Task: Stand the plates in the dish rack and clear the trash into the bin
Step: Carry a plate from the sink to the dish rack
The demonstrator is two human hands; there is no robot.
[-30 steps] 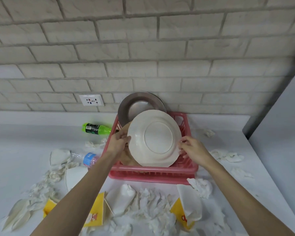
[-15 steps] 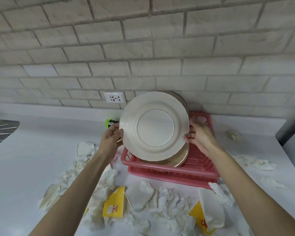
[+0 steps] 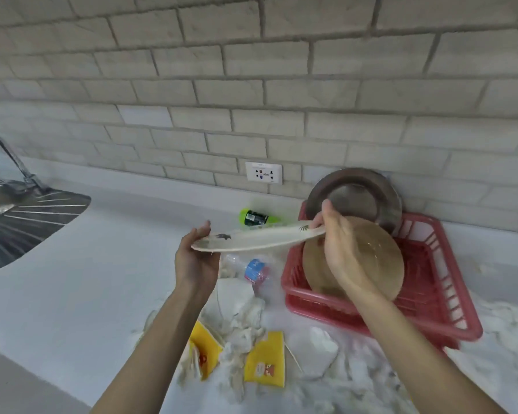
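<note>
- The white plate [image 3: 257,239] hangs in the air almost flat, so you see it nearly edge-on. It is over the bench [image 3: 102,279], to the left of the red dish rack [image 3: 449,297] and not in it.
- Its long line runs left to right, with the right rim tipped a little higher and reaching toward the rack's near-left corner.
- Your left grip [image 3: 196,261] holds the left rim, palm beneath and fingers curled up past the edge. Your right grip [image 3: 338,249] holds the right rim with its thumb raised.
- The rack lies to the right of the plate, so your right grip is the nearer one.
- The plate's face is about level, while the tan plate [image 3: 383,255] and the steel plate [image 3: 356,195] already in the rack stand on edge. By my reading, you need to swing the white plate upright before it can go in.
- The open room looks to be in front of the tan plate, on your side. Watch that rim against rim does not knock.
- Crumpled tissues [image 3: 245,336], yellow packets [image 3: 265,363], a clear bottle [image 3: 254,271] and a green bottle [image 3: 253,218] lie on the bench. No bin is in view.
</note>
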